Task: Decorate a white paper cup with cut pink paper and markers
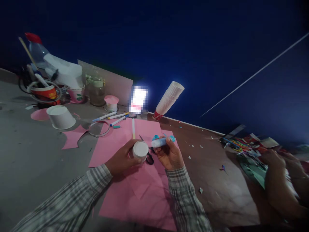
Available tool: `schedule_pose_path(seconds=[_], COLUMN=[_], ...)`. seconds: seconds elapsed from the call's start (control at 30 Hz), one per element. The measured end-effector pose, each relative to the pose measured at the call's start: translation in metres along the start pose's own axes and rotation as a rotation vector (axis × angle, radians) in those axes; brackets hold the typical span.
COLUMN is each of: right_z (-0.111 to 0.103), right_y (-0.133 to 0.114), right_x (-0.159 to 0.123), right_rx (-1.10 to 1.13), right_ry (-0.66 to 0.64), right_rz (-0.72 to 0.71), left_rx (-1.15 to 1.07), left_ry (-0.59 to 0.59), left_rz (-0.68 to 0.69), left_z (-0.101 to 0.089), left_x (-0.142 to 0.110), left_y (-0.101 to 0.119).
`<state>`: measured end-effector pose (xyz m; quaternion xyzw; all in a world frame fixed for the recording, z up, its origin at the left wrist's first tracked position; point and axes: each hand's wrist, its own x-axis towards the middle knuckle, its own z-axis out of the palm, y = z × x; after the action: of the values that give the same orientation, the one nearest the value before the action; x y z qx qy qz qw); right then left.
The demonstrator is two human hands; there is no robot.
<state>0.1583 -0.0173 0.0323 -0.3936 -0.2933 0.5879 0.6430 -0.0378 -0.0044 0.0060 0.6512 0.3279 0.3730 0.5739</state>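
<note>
White round paper cup (140,149), clasped in the left hand (123,158) above pink paper sheets (116,204). The right hand (170,157), apart, grips a pale-blue cylindrical tube (159,142). Beyond the sheets' right edge, scrap-strewn brown tabletop (207,167) gives open room. Yellow print (52,95) on the red cylindrical container (42,91) is illegible.

Red-capped bottle (38,51) left of glass jar (97,95)

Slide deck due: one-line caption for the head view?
Left hand holding a white cup, right hand a blue-white tube, over pink paper and scissors.
</note>
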Motion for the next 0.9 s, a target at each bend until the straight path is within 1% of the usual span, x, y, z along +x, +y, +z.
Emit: schedule_pose_path(seconds=[0.07, 0.17, 0.4, 0.57, 0.7, 0.77, 0.9], right_z=[0.002, 0.005, 0.006, 0.002, 0.006, 0.01, 0.014], right_y=[0.001, 0.0, -0.005, -0.006, -0.014, -0.018, -0.023], right_x=[-0.001, -0.004, -0.015, -0.014, -0.016, -0.018, -0.021], right_rx=[0.004, -0.061, -0.204, -0.439, -0.65, -0.716, -0.764], right_ry=[-0.001, -0.053, -0.11, -0.192, -0.267, -0.294, -0.341], right_rz=[-0.006, -0.064, -0.157, -0.343, -0.469, -0.491, -0.49], left_rx=[0.041, 0.064, 0.082, 0.116, 0.109, 0.105, 0.121], left_ry=[0.03, 0.026, -0.004, -0.01, -0.007, -0.001, -0.005], left_rz=[0.015, 0.017, 0.05, 0.041, 0.03, 0.029, 0.032], left_z=[0.002, 0.004, 0.001, 0.0, 0.001, 0.002, 0.001], left_x=[-0.001, -0.002, -0.001, 0.0, 0.001, 0.001, 0.001], left_y=[0.003, 0.004, -0.007, -0.012, -0.011, -0.009, -0.008])
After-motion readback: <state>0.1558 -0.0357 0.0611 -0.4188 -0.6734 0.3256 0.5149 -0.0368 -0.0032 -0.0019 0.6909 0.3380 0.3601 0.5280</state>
